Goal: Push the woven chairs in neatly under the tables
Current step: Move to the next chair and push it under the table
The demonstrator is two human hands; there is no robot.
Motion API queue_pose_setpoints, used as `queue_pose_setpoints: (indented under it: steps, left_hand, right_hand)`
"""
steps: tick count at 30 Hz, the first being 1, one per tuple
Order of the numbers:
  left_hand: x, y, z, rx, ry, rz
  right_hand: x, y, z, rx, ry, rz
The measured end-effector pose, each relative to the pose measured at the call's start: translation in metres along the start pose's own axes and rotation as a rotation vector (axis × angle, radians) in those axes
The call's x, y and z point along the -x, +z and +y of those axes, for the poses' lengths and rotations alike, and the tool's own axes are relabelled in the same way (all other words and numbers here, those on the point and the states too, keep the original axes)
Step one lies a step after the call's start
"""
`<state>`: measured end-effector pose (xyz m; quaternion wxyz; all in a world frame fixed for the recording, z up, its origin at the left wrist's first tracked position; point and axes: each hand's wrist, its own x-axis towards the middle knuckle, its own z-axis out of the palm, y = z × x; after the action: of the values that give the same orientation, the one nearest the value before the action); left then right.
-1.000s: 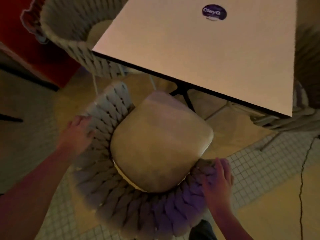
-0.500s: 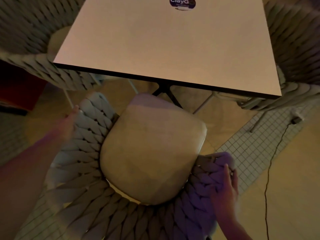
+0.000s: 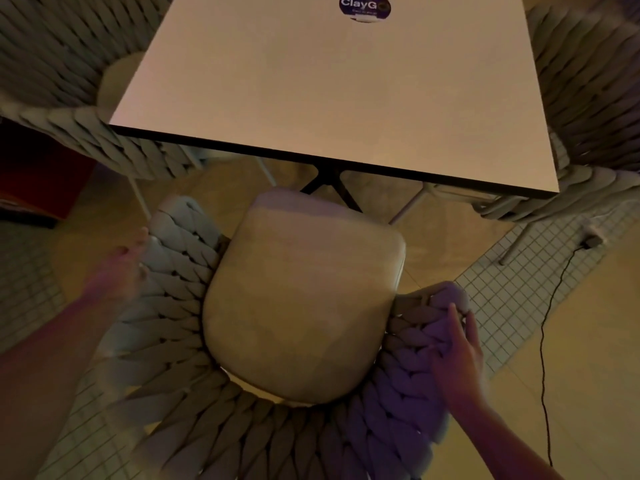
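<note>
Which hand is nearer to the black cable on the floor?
Right. The right hand rests on the woven chair's right armrest, on the black cable's side; the left hand is across the seat.

Woven chair (image 3: 263, 441), 6 o'clock: thick braided cord, soft and matt, coarse plaited texture round back and arms. Its seat cushion (image 3: 301, 303): smooth, leather-like cover with a faint sheen. Table (image 3: 332, 98), 12 o'clock: smooth pale top, satin finish, thin dark edge band; glossy round sticker (image 3: 364, 6) at far edge. Table base (image 3: 329, 183): dark matt metal. Floor (image 3: 512, 303), 3 o'clock: small square tiles with grid grout beside larger smooth slabs. Cable (image 3: 543, 358): thin, black, matt.
</note>
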<state>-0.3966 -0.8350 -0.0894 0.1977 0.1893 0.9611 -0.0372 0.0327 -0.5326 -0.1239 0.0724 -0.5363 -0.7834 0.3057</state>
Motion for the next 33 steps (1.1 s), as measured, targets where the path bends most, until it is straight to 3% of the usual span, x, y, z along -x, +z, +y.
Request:
queue_pose_setpoints:
  steps: [11,19,28,33]
  left_hand:
    - [0.036,0.017,-0.002,0.083,-0.071,-0.024]
    - [0.026,0.017,0.011,0.059,-0.042,-0.015]
    - [0.031,0.017,0.021,0.210,-0.088,-0.018]
    - [0.034,0.016,0.028,0.152,-0.018,-0.027]
  right_hand:
    - [-0.058,-0.013,0.004,0.058,-0.100,-0.115]
    - [-0.084,-0.019,0.004,0.115,-0.131,-0.097]
    - [-0.102,-0.027,0.010,0.118,-0.153,-0.102]
    - [-0.114,-0.031,0.008,0.152,-0.163,-0.092]
